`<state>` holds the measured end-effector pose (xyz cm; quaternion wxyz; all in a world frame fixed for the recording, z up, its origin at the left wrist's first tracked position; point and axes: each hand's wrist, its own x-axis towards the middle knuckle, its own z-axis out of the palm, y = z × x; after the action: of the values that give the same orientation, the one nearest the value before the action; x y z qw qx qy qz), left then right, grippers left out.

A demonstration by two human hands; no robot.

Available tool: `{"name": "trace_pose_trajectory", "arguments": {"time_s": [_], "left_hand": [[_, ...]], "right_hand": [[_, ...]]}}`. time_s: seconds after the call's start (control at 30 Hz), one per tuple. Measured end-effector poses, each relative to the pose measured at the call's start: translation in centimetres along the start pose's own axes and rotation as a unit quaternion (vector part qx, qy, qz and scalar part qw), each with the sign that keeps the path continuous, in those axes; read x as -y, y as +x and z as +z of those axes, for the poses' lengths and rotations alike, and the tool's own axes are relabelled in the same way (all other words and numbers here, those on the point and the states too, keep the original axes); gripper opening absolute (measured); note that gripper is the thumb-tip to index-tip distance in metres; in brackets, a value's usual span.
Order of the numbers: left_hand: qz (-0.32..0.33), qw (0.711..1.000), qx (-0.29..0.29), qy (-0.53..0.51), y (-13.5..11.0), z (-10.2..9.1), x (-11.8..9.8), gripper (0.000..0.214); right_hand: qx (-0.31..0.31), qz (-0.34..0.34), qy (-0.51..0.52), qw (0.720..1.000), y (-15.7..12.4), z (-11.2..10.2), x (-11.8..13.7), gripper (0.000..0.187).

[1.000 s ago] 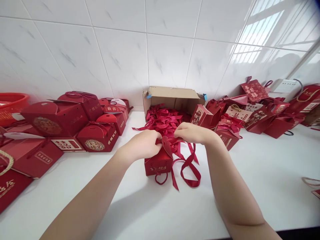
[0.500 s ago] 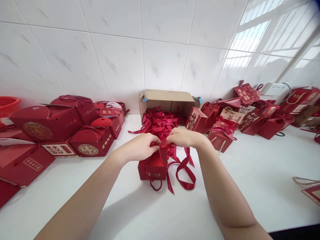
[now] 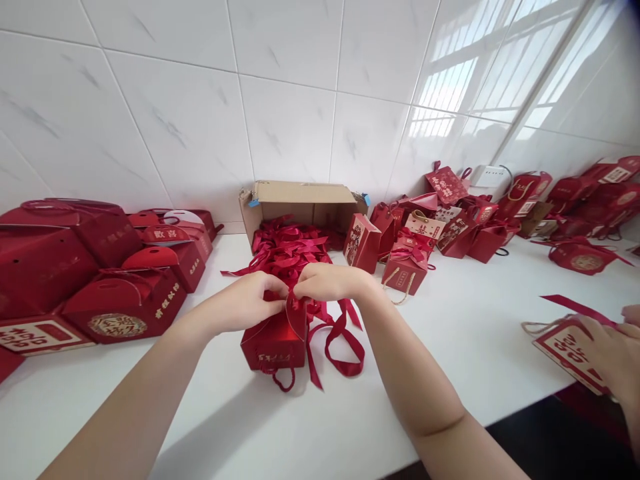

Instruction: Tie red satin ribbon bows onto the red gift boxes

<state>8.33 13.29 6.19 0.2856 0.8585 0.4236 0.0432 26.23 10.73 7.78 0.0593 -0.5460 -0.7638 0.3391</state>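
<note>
A small red gift box (image 3: 275,340) with gold lettering stands upright on the white table in front of me. Its twisted cord handle (image 3: 285,383) hangs down at the near side. My left hand (image 3: 257,300) pinches at the top flaps, fingers closed. Beside it, my right hand (image 3: 327,281) is closed on a red ribbon at the same spot; the fingertips and what lies between them are partly hidden. A length of red satin ribbon (image 3: 350,368) curls on the table right of the box. A heap of red ribbons (image 3: 290,247) lies just behind.
A cardboard carton (image 3: 305,193) against the tiled wall spills the ribbons. Larger red gift boxes (image 3: 125,307) are stacked on the left. Several small red boxes (image 3: 405,270) stand at the right. Another person's hands (image 3: 613,353) hold a red-and-white box (image 3: 565,347) at the far right.
My view has turned to the right, so things appear further left. Another person's hands have come into view at the right. My hands stay together at the gift box's top.
</note>
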Motion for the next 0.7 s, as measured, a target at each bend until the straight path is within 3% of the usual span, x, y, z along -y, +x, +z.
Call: {"name": "trace_pose_trajectory", "arguments": {"time_s": [0.2, 0.3, 0.4, 0.47, 0.53, 0.63, 0.7], "left_hand": [[0.001, 1.000, -0.006, 0.014, 0.0, 0.0, 0.2, 0.024], [-0.003, 1.000, -0.017, 0.017, -0.1, -0.2, 0.2, 0.022], [0.010, 0.995, -0.089, 0.049, -0.5, -0.8, -0.2, 0.023], [0.026, 0.985, -0.156, 0.076, -1.1, -1.2, -0.6, 0.023], [0.040, 0.973, -0.210, 0.085, -1.8, -1.6, -1.1, 0.020], [0.073, 0.955, -0.278, 0.075, -3.2, -2.0, -1.9, 0.018], [0.100, 0.943, -0.308, 0.077, -4.2, -2.1, -2.3, 0.019]], "right_hand": [[0.004, -0.039, -0.055, 0.998, -0.6, -0.1, 0.0, 0.028], [-0.049, -0.037, -0.077, 0.995, -0.6, -0.2, -0.5, 0.027], [-0.109, -0.051, -0.053, 0.991, -0.4, -0.3, -1.0, 0.033], [-0.134, -0.087, -0.010, 0.987, -0.1, -0.3, -1.2, 0.038], [-0.130, -0.168, 0.081, 0.974, 0.3, -0.3, -1.1, 0.035], [-0.103, -0.288, 0.254, 0.917, 0.5, 0.0, -0.5, 0.028], [-0.109, -0.316, 0.318, 0.887, 0.1, 0.3, 0.1, 0.024]]}}
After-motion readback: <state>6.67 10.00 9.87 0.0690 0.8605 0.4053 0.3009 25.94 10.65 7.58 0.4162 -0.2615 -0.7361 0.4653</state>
